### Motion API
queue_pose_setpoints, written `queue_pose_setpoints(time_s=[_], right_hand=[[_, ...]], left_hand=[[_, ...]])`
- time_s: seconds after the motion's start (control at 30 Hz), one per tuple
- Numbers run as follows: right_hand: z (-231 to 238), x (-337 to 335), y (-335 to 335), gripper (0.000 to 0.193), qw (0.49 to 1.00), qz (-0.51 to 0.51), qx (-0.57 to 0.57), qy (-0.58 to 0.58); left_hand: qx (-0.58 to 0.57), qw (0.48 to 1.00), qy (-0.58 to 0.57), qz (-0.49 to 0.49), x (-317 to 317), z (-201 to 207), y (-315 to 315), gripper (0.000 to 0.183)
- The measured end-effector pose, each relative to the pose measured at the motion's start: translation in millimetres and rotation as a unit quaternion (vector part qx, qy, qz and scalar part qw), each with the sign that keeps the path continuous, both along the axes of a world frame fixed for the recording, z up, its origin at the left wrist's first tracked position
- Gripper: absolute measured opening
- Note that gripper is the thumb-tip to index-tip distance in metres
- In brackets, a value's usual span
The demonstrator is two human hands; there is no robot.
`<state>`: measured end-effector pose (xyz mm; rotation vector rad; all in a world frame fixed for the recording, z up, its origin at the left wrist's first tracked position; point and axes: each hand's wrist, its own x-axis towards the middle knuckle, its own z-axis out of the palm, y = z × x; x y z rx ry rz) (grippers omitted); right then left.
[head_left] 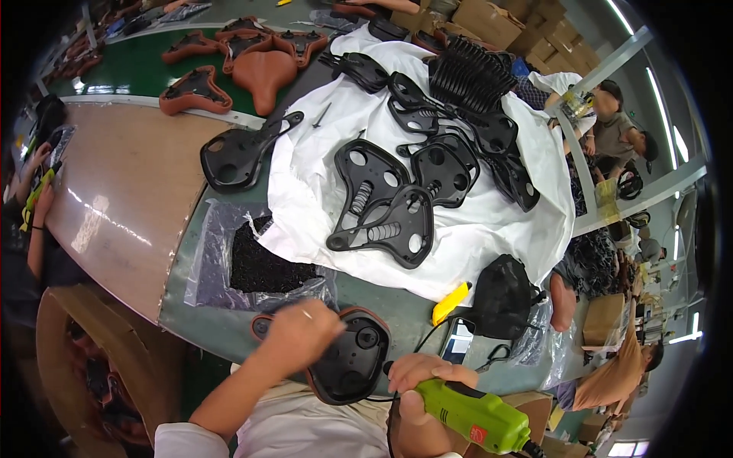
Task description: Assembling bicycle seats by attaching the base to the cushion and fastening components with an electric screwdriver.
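In front of me, a bicycle saddle (pixel 350 359) lies upside down at the table's near edge, its black underside up and a brown rim showing. My left hand (pixel 301 336) is over the saddle's narrow part with its fingers closed; whatever they hold is too small to make out. My right hand (pixel 427 385) grips a green electric screwdriver (pixel 473 416) beside the saddle, its dark tip toward the saddle's right edge. Just beyond my left hand, a plastic bag (pixel 206 278) lies open with a heap of small black screws (pixel 267 263).
Black saddle bases (pixel 397 229) lie on a white cloth (pixel 305 191), with a stack of them (pixel 469 76) behind. Brown saddles (pixel 263 76) sit at the far left. A yellow cutter (pixel 450 303), phone (pixel 458 340), scissors (pixel 495 357) and black bag (pixel 504 298) are at right. A carton (pixel 114 328) stands left.
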<state>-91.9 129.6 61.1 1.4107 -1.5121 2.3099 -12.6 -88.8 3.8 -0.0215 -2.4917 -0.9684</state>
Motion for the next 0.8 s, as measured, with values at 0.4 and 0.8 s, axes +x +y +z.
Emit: queue_pose_setpoints(time_s=[0.4,0.8], right_hand=[[-4.8,17.6,-2.1,0.060,1.000,0.005,-0.018,-0.024],[11.4,38.6,-7.6,0.059,0.984,0.064,-0.031,-0.164]], left_hand=[[-0.046,0.991,0.016,-0.127,29.4,22.1,-2.5,0.019],[-0.111,0.973,0.068,-0.188,31.2,27.0,19.6,0.021]])
